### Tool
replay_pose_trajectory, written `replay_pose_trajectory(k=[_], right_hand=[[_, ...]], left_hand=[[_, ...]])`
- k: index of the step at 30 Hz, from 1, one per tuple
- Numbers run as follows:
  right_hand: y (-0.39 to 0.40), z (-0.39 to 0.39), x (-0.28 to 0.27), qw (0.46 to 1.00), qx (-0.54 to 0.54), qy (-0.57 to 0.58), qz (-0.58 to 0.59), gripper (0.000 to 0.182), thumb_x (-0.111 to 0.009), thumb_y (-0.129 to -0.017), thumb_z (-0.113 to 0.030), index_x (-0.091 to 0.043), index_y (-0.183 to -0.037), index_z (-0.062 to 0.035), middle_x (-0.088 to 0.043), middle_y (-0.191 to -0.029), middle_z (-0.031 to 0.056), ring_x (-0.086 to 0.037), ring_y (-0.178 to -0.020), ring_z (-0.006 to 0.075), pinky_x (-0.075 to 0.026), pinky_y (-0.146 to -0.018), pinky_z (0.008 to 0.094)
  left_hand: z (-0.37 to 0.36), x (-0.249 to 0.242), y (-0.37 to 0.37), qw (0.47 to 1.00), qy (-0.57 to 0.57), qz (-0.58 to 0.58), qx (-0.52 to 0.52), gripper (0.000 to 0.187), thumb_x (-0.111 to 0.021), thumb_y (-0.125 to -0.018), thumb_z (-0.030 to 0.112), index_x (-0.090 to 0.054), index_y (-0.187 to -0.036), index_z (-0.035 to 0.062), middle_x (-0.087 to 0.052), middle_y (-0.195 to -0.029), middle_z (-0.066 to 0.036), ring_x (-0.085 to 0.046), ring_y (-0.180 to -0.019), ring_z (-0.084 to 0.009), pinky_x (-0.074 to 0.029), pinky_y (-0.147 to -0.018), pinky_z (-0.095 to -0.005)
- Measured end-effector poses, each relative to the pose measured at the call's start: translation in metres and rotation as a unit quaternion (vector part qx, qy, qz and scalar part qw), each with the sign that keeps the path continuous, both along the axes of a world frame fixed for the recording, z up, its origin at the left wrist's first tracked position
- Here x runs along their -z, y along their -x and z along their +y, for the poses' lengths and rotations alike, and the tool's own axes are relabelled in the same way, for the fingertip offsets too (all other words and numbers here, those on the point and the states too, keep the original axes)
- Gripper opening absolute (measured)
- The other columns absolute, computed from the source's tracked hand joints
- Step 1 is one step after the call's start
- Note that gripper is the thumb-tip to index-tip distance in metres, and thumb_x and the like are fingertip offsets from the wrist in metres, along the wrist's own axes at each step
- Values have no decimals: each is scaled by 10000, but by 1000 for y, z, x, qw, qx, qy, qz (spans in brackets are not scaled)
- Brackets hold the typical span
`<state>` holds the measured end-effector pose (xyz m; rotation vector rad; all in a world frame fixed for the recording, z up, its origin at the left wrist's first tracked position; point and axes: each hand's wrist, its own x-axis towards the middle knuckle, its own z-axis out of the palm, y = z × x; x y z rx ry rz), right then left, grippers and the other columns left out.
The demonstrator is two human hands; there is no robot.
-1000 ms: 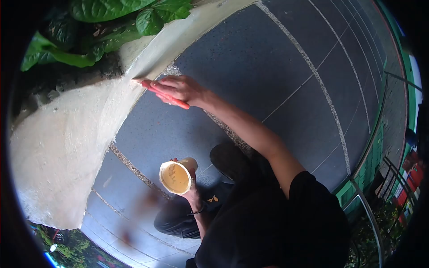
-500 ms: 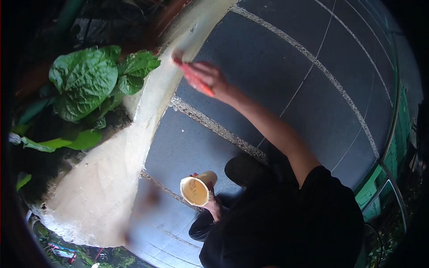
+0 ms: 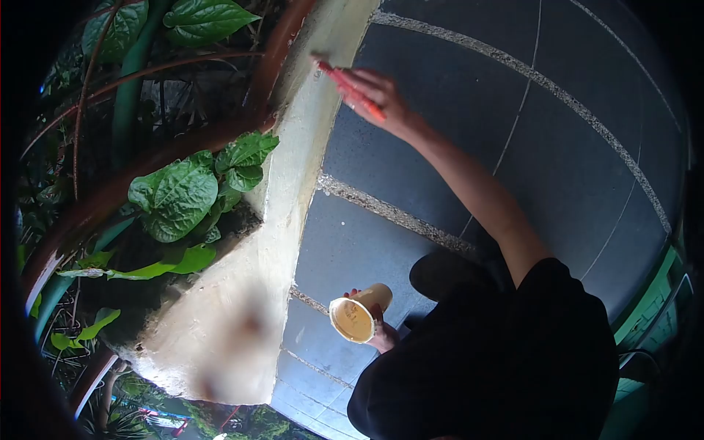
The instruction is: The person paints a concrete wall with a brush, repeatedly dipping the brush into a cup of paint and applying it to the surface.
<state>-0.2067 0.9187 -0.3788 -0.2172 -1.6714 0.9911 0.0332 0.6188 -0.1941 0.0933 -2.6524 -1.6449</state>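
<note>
Wall: I see the pale planter wall (image 3: 293,191) at the left of the dark tiled floor (image 3: 557,161), with green leaves (image 3: 180,198) and a brown pipe (image 3: 147,161) behind it. Its face looks cream and a little rough; the lower part is blurred.

Step in hand: I judge that I am painting the upper edge of this wall, far from my body.

Cup: my left hand (image 3: 381,334) is closed around a small cup (image 3: 356,315), held low near my knee, just beside the wall base. The cup is tilted toward me and has a yellowish cream paint inside, about the same colour as the wall.

Brush: my right hand (image 3: 378,95) grips a red-handled brush (image 3: 348,88), arm stretched out. The tip touches the top edge of the wall; the bristles are too small to tell.

Next move: I think it calls for a steady stroke along the edge with light pressure, so that no paint falls on the floor, and the cup kept level.
</note>
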Motion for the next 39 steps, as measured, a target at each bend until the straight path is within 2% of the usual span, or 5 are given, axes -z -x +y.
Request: replay_pose_trajectory(k=[6,13,18,26,39], right_hand=[[-32,-138,-37,937,-340,65,-45,356,-626,-937,-229,-593,-1249,-60,-680,-959,63,-666,-876,189,-595,-766,318],[2,-25,24,997,-44,-62,14,346,-750,-824,-108,-656,-1129,26,-702,-948,140,-710,-813,212,-617,-674,282],[6,-2,38,977,131,168,-2,295,-733,-809,-66,-673,-1091,-2,-687,-879,156,-703,-746,266,-569,-644,348],[-45,-188,-27,934,-239,264,-2,365,-684,-844,16,-642,-1205,-18,-706,-964,110,-695,-790,169,-567,-700,262],[23,0,26,957,158,241,5,356,-662,-933,-176,-621,-1165,90,-705,-833,103,-681,-708,157,-578,-648,284]], left_hand=[[2,-4,9,1000,-9,11,14,768,-760,-841,233,-320,-1433,21,-478,-1373,-157,-463,-1292,-314,-371,-1089,-498],[-19,-13,17,999,-31,30,18,766,-756,-844,244,-318,-1432,22,-476,-1370,-155,-465,-1287,-314,-376,-1084,-498],[-30,-16,18,998,-44,40,2,765,-753,-847,253,-316,-1431,22,-475,-1367,-153,-466,-1283,-314,-380,-1081,-498],[-12,-6,15,998,-55,25,-16,763,-748,-851,266,-314,-1430,23,-473,-1363,-151,-467,-1277,-314,-387,-1077,-499],[-11,-8,21,998,-50,9,-26,825,-747,-842,370,-285,-1436,31,-458,-1353,-159,-476,-1260,-317,-398,-1072,-504]])
